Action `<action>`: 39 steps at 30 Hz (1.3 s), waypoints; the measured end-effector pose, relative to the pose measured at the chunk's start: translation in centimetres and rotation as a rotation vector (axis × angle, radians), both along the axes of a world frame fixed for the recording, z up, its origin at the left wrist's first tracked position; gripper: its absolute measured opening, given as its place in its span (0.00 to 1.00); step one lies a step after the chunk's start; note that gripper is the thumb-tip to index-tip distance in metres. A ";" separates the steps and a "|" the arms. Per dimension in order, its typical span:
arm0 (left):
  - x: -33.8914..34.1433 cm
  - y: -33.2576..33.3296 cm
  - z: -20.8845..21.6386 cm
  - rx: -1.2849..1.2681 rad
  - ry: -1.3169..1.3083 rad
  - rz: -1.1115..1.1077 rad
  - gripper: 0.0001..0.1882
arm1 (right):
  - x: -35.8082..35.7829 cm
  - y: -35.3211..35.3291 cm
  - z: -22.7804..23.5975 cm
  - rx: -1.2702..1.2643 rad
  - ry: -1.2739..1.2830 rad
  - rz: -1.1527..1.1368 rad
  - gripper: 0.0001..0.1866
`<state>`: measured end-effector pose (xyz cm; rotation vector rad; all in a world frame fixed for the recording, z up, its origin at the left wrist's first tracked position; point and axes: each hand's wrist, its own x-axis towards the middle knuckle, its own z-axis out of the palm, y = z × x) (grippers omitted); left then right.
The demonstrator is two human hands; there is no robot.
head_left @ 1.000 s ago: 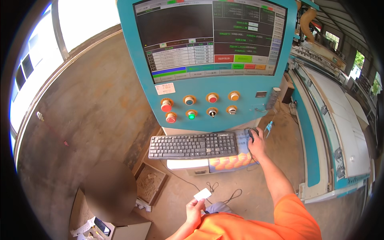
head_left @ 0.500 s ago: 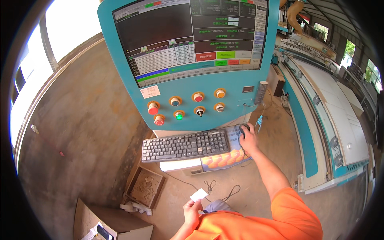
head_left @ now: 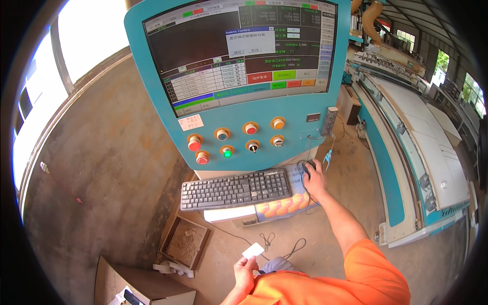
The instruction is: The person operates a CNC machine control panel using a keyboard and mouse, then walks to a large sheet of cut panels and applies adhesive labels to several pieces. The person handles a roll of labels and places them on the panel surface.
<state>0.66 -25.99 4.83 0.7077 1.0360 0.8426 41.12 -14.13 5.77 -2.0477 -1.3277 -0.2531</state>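
**Right hand (head_left: 316,182) on the mouse (head_left: 308,168), left hand (head_left: 245,272) pinching a white card (head_left: 253,250)**

Largest is the long teal-sided machine (head_left: 394,195), well off to the right of the right hand. The teal control cabinet (head_left: 287,129) stands ahead of both hands. Its screen (head_left: 203,46) shows a pale pop-up box (head_left: 250,43).

The black keyboard (head_left: 236,190) lies just left of the right hand and ahead of the left. A wooden tray (head_left: 201,250) of scraps sits on the floor, left of the left hand. The patterned mouse pad (head_left: 279,207) reaches from under the right hand toward the keyboard.

The dark mouse is under the right hand, whose fingers curl over it; whether a button is pressed I cannot tell. It should be light and hard-shelled, gliding easily, its cable the likeliest drag. Best hold: palm resting lightly behind, thumb and outer fingers along the sides.

Smallest, the card juts forward from the left hand, thumb and fingers closed on its near edge. It looks thin and nearly weightless, probably stiff enough to stand out unsupported, though its material is unclear. A light edge pinch should suit it; a hard squeeze might bend it.
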 end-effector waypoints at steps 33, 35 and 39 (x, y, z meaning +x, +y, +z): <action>0.3 -0.3 0.5 0.004 0.005 -0.001 0.07 | -0.2 0.0 -0.1 0.024 0.024 0.030 0.22; 0.4 -0.3 0.8 -0.015 0.003 0.004 0.08 | -0.3 -0.1 0.0 0.027 0.004 0.016 0.22; 0.5 -0.3 1.2 -0.011 0.023 0.008 0.09 | 0.0 -0.1 -0.1 0.034 -0.017 0.038 0.23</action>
